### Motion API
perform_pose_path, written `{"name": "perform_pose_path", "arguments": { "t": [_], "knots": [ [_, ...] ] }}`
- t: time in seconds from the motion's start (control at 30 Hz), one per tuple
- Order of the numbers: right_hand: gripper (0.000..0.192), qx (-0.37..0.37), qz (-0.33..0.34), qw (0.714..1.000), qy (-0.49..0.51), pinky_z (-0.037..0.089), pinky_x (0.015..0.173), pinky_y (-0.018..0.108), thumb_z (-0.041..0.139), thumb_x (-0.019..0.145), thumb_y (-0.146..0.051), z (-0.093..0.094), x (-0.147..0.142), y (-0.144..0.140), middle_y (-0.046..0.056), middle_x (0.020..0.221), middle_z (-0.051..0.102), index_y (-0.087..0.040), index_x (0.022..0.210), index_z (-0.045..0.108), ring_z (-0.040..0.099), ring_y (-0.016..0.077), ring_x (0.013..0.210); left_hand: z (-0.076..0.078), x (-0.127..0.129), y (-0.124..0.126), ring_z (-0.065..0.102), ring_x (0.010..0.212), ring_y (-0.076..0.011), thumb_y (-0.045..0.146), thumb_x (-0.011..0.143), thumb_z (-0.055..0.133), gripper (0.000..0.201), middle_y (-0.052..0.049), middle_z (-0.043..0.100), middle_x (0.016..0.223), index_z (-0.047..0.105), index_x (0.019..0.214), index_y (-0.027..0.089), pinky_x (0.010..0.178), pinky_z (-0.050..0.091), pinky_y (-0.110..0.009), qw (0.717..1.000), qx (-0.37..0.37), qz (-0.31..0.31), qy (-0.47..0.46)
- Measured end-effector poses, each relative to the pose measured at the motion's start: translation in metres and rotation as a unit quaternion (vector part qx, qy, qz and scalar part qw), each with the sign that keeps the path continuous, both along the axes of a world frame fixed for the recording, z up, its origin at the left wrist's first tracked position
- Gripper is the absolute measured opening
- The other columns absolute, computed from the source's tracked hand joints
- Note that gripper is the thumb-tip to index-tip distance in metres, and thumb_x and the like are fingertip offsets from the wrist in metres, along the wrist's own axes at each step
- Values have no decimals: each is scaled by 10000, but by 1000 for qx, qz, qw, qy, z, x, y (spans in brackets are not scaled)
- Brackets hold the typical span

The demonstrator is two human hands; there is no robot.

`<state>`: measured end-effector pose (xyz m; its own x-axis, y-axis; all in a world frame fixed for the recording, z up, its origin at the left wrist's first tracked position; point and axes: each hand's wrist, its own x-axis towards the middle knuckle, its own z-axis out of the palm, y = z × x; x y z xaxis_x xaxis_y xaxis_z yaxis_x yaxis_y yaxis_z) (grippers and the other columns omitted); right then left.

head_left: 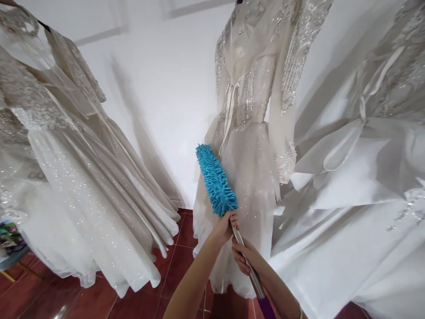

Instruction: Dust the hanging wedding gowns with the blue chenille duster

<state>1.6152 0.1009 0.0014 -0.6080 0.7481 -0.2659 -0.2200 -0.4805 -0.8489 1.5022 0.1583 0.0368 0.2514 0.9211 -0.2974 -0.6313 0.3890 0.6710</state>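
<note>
A duster with a fluffy blue head [216, 180] and a metal pole [251, 271] is in both my hands. My left hand [229, 223] is closed around the pole just below the blue head. Lower down, my right hand [245, 256] wraps round the same pole, above its purple grip [266, 307]. The blue head tilts up and left, in front of the skirt of a sparkly white dress [254, 177] that hangs at the middle. Whether the head touches the fabric I cannot tell.
More white gowns hang at the left [79, 168] and at the right [361, 230], their skirts spreading low. Behind them stands a white wall [166, 88]. Red tiles [175, 266] cover the floor. A small table [15, 259] with colourful items is at the lower left.
</note>
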Motion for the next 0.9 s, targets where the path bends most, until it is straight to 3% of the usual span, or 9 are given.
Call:
{"name": "perform_pose_path", "arguments": {
  "t": [0.17, 0.33, 0.53, 0.6, 0.7, 0.9],
  "knots": [
    [426, -22, 10, 999, -36, 204, 328, 151, 717, 733, -510, -30, -11, 2, -172, 409, 445, -265, 827, 381, 298, 31, 263, -39, -14, 1, 278, 441, -56, 294, 881, 675, 456, 108, 241, 527, 344, 576, 223, 559, 395, -203, 997, -69, -1, -30],
    [412, -38, 9, 997, -74, 200, 314, 172, 691, 677, -506, -60, -19, 1, -174, 384, 426, -270, 819, 386, 274, 41, 250, -71, -23, -4, 289, 419, -56, 284, 871, 700, 472, 115, 227, 513, 332, 581, 227, 543, 386, -202, 989, -133, 21, -68],
    [397, -46, 21, 994, -95, 194, 317, 178, 662, 675, -510, -69, -29, -6, -168, 391, 429, -271, 793, 368, 278, 38, 259, -88, -30, -15, 294, 402, -43, 227, 925, 626, 448, 112, 254, 497, 361, 564, 211, 533, 384, -200, 977, -183, 71, -81],
    [399, -40, 26, 994, -99, 192, 307, 178, 655, 673, -515, -62, -33, -7, -170, 387, 426, -273, 786, 359, 272, 37, 259, -84, -35, -16, 294, 406, -43, 236, 913, 650, 456, 111, 256, 500, 363, 560, 211, 535, 386, -202, 979, -174, 73, -77],
    [404, -4, 29, 995, -97, 217, 285, 175, 654, 690, -526, -42, -39, -7, -173, 395, 434, -277, 799, 356, 279, 42, 253, -63, -43, -16, 284, 420, -44, 266, 896, 676, 486, 108, 244, 505, 347, 542, 213, 539, 385, -203, 987, -135, 63, -65],
    [375, 90, 9, 992, -86, 216, 253, 157, 631, 781, -508, 6, -40, -8, -182, 407, 437, -280, 833, 338, 299, 47, 232, 8, -48, -22, 237, 467, -51, 396, 771, 798, 543, 107, 235, 529, 339, 544, 214, 572, 395, -216, 998, 52, 17, -18]
  ]
}}
